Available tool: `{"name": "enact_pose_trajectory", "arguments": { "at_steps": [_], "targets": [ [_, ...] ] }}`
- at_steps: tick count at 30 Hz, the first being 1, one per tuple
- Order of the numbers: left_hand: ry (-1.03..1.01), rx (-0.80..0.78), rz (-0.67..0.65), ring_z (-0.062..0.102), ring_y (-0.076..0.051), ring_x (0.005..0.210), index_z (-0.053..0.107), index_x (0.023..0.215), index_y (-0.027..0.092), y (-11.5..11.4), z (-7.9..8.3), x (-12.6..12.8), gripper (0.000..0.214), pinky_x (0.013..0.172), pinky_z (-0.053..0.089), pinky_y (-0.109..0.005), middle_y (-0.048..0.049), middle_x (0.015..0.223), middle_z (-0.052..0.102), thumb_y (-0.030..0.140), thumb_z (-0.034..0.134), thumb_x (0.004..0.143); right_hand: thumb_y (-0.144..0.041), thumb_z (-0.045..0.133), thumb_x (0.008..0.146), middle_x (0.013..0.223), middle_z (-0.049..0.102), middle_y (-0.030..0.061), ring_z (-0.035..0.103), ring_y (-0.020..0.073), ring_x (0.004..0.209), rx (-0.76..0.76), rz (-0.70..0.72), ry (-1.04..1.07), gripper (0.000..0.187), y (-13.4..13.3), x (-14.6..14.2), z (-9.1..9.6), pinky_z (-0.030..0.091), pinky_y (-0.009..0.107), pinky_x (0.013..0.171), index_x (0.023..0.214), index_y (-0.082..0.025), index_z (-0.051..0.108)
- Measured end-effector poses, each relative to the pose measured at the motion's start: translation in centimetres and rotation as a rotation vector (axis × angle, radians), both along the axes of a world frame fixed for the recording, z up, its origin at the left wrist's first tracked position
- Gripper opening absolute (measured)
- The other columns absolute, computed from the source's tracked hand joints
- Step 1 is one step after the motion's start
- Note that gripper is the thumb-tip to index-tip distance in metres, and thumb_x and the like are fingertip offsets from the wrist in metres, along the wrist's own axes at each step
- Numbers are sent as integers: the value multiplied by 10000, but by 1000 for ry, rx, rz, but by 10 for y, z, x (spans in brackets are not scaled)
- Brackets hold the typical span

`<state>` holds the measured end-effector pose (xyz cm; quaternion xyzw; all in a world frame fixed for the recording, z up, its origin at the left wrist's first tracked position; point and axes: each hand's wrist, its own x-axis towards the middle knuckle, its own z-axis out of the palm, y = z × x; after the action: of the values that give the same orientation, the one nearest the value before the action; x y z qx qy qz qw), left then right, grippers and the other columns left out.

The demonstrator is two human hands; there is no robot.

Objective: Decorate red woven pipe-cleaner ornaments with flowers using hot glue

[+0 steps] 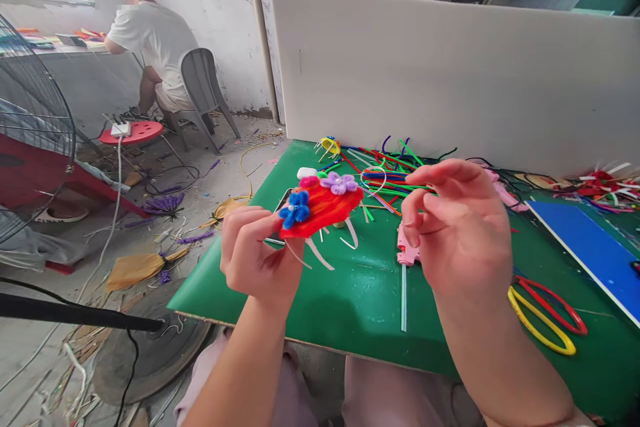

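Observation:
My left hand (255, 253) is closed round a red fuzzy craft piece (325, 208) that carries a blue flower (295, 208), a purple flower (340, 182) and a pink one, held above the green table (350, 293). Thin white strips hang from under it. My right hand (457, 227) hovers just right of the piece, thumb and fingers curled together in a pinch; what they hold, if anything, I cannot make out. A pink glue gun (407, 250) with a clear glue stick (403, 297) lies on the table under the right hand.
A heap of coloured pipe cleaners (385, 170) lies by the white board (450, 73) at the back. A blue sheet (590, 253) and red and yellow hoops (545, 320) are at right. At far left, a person sits on a grey chair (203, 90); a fan (30, 127) and floor scraps are also at left.

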<state>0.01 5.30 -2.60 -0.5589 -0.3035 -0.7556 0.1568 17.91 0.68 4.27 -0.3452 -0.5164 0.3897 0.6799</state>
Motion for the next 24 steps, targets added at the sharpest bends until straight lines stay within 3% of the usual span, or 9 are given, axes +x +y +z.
{"name": "enact_pose_trajectory", "arguments": {
  "at_steps": [3,7,10,15,20,24],
  "targets": [
    [-5,-10,-25,500,-119,647,543,737,193,0,1,1,176,576,387,-273,19,688,522,208,698,657,-166,437,790,912,561,8,473,74,508,10,33,22,181,2,9,6,303,197,323,874,-292,536],
    [17,-9,-38,495,-115,639,543,736,189,0,2,3,167,579,392,-270,20,682,520,210,694,667,-275,423,820,591,434,-17,423,86,447,-32,133,-38,95,3,13,12,227,191,300,778,-275,509],
    [15,-18,-29,500,-120,646,546,740,194,0,2,3,165,580,393,-273,18,685,522,215,693,667,-294,465,799,511,327,-45,386,84,410,-52,195,27,63,4,11,11,233,182,293,762,-268,509],
    [14,-10,-41,499,-120,636,548,742,196,1,2,3,158,570,388,-271,17,682,525,211,687,668,-387,490,826,451,370,-57,380,85,363,-8,257,48,171,5,7,7,294,202,304,764,-251,573],
    [31,-2,-17,499,-117,623,547,747,199,2,2,3,162,572,384,-272,21,675,525,215,686,665,-560,478,812,442,413,-47,365,76,382,46,179,-246,385,0,7,1,273,217,343,825,-219,655],
    [37,9,-19,492,-115,622,539,749,202,2,2,3,180,570,380,-267,26,678,521,216,693,657,-391,618,778,486,422,-58,361,60,436,-32,112,-546,185,-9,3,6,285,204,391,816,-216,666]
  ]
}}
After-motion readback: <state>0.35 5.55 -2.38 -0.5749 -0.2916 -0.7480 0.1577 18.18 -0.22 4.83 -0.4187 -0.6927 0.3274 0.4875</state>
